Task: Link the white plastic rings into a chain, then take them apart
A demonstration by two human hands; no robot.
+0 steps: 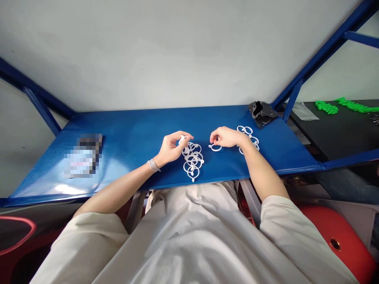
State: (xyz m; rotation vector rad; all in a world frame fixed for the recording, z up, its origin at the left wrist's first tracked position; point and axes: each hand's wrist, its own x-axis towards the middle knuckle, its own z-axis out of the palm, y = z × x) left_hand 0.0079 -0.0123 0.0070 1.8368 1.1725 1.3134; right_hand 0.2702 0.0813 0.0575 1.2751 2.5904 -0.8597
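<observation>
Above a heap of white plastic rings (194,161), each with a small knob, my left hand (173,148) is closed on a small white piece, probably one of these rings; the fingers hide most of it. To the right, my right hand (226,137) has its fingertips pinched at a single white ring (216,148) on the blue table (142,130). Another group of white rings (254,140) lies just beyond my right wrist, partly covered by the hand and forearm.
A crumpled black plastic bag (262,113) lies at the table's back right corner. At the left is a blurred-out item (84,156). Blue metal bars (314,59) rise at both sides. Green bundles (352,105) lie on a black table to the right; a red stool (340,236) stands below.
</observation>
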